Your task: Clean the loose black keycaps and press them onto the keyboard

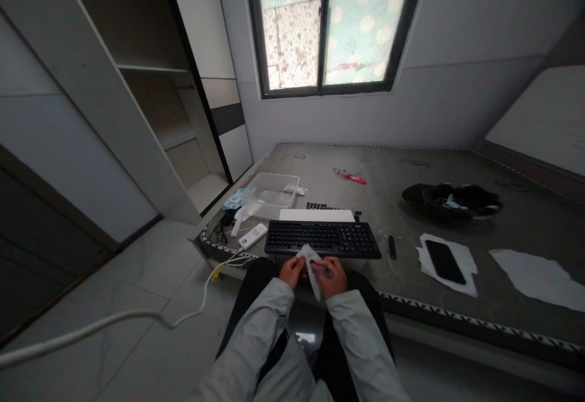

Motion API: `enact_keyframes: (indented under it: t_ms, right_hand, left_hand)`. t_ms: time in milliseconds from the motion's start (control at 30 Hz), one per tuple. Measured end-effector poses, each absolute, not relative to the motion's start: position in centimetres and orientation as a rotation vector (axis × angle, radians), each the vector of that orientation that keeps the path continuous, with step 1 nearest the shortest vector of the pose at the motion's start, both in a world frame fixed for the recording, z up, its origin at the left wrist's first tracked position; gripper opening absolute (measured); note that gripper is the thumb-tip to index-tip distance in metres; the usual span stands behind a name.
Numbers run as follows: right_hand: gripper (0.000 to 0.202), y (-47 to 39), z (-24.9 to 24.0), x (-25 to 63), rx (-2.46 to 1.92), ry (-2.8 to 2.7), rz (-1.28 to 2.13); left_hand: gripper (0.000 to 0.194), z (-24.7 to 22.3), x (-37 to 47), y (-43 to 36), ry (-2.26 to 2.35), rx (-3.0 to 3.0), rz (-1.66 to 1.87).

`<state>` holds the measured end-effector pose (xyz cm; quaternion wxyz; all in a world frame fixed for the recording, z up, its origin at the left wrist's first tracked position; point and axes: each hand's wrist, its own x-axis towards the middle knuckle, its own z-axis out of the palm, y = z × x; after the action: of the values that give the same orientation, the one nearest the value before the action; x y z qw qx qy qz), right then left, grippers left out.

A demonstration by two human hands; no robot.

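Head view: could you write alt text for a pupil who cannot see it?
A person's left grip and right grip hold a white tissue or cloth at the near edge of a black keyboard. A clear box stands beyond its left end; to the right, a dark phone lies on white paper.

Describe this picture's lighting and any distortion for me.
Head view: the window glows far brighter than the dim room; head view: wide-angle stretch seems to tilt the wardrobe; head view: the keyboard has a clear outline, its key markings too small to read.

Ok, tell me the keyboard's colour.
The keyboard is black, seen best in the head view.
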<state>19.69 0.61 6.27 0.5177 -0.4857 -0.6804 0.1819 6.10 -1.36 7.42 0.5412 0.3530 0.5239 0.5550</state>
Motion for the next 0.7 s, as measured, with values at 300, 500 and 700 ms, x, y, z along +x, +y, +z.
enact_keyframes:
  t_ms: [300,500,700]
  right_hand:
    - [0.015,1.1,4.9,20.1,-1.039,-1.767,0.572]
    - [0.025,1.4,4.9,20.4,-1.089,-1.617,0.627]
    - [0.036,1.8,4.3,19.9,-1.125,-1.460,1.112]
  left_hand:
    - [0.042,6.6,7.1,-1.4,1.217,1.111,1.268]
    - [0.040,6.3,6.6,-1.0,1.459,1.252,1.342]
    - [0.045,6.0,6.8,-0.9,1.460,1.262,1.271]
